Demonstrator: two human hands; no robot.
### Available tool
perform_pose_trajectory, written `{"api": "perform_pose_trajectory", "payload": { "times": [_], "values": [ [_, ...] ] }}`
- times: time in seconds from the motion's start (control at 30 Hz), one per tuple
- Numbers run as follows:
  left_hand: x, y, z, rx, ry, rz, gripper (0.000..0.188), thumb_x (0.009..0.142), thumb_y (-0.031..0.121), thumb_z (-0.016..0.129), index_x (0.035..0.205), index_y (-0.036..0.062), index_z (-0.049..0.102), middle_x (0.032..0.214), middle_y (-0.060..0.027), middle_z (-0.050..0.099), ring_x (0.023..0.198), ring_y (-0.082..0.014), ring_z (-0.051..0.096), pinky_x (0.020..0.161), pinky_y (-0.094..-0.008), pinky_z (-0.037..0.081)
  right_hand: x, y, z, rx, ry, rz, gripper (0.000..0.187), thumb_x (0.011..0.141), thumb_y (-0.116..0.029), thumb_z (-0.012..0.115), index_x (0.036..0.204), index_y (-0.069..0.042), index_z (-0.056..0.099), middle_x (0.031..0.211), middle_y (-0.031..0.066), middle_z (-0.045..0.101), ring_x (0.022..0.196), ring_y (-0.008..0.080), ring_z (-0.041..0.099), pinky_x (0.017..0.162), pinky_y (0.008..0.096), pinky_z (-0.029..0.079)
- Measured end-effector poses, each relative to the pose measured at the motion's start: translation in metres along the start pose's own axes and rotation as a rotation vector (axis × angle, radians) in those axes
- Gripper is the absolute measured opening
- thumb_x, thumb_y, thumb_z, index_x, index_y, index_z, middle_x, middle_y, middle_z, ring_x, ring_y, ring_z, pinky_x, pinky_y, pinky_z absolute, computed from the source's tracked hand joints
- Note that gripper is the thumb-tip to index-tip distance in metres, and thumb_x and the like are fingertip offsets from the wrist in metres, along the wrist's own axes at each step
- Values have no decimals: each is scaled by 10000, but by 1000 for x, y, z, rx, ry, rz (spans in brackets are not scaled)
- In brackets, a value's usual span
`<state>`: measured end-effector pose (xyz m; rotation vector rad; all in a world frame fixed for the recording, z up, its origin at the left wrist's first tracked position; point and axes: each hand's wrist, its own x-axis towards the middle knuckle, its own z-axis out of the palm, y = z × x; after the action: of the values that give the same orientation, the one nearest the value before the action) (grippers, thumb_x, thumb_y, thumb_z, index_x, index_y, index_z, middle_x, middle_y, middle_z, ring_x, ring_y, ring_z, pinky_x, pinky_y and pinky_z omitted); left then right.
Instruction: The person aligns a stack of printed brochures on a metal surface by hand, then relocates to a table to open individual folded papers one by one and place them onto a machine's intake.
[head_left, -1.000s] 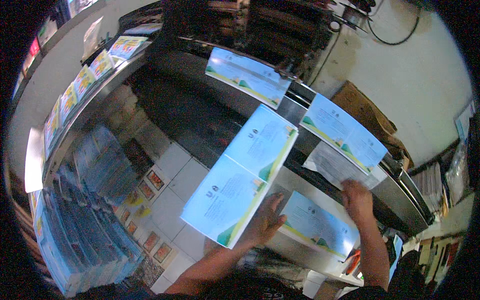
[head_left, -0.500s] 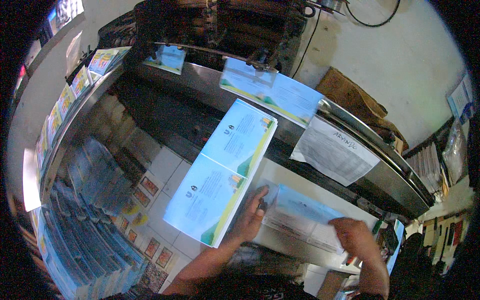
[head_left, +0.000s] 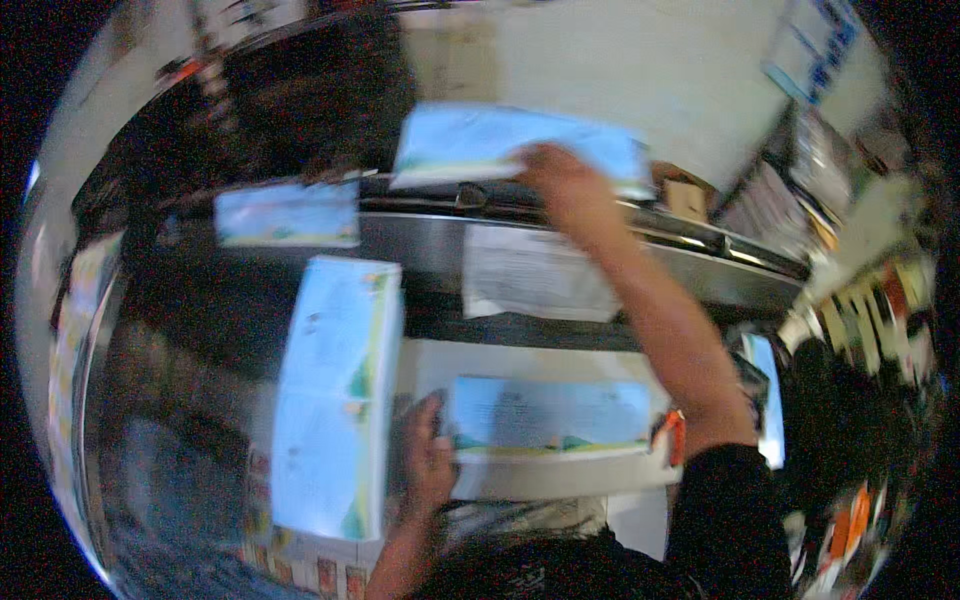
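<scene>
My right arm stretches up and away, and my right hand [head_left: 560, 180] closes on the near edge of a light blue printed sheet [head_left: 470, 140] at the back ledge. It is blurred, and I cannot tell whether one sheet or several are pinched. My left hand [head_left: 430, 455] rests with fingers stretched out at the left end of another blue printed sheet [head_left: 550, 415], which lies flat on a pale board [head_left: 560, 480]. To its left stands a stack of long blue sheets [head_left: 335, 400] with a yellow-green border.
A smaller blue sheet [head_left: 290, 215] leans on the metal rail [head_left: 410, 245]. Below the rail hangs a white paper [head_left: 540, 270]. An orange-red tool [head_left: 672, 437] sits near the board's right end. Shelved papers [head_left: 765, 205] stand at the right.
My right hand has left the sheet on the board and reached up to the sheet at the back. My left hand stays by the board. The whole view has turned.
</scene>
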<state>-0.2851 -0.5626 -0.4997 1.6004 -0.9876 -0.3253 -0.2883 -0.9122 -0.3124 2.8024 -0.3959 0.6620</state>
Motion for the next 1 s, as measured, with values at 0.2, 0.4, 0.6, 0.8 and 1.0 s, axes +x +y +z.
{"api": "perform_pose_trajectory", "payload": {
  "times": [0.2,0.4,0.6,0.8,1.0],
  "values": [
    [-6,-31,15,53,116,6,732,985,560,359,1414,-33,349,1380,-220,448,1326,-340,404,1119,-461,302,-92,-21,69,182,58,-90,329,826,-92,556,1148,-70,620,1182,124,614,1099,329,591,929,417,506],
    [-9,-37,19,-257,137,-122,859,914,688,397,1389,-27,390,1414,-202,437,1316,-313,412,1125,-457,279,-218,-70,6,308,-600,-97,557,856,-419,633,1293,-91,524,1267,149,546,1135,331,554,926,459,488],
    [-8,-27,16,-189,143,-91,759,971,595,366,1398,-32,402,1413,-218,433,1330,-337,407,1122,-456,284,-282,-101,-31,191,-684,-210,734,788,-463,688,1355,-57,458,1389,139,430,1257,304,439,962,454,451],
    [-10,-24,13,-111,171,-90,759,973,615,311,1394,-10,406,1389,-219,452,1299,-331,444,1081,-454,348,-244,-85,-61,496,-889,-169,439,855,-180,581,1275,-59,537,1241,145,584,1145,335,559,937,453,489],
    [-1,12,-3,47,55,-129,677,990,522,364,1411,-8,368,1398,-203,442,1311,-329,427,1095,-446,338,-182,-49,-73,462,-822,48,263,866,-153,520,1102,-112,628,938,218,674,870,400,664,803,507,534]
  ]
}}
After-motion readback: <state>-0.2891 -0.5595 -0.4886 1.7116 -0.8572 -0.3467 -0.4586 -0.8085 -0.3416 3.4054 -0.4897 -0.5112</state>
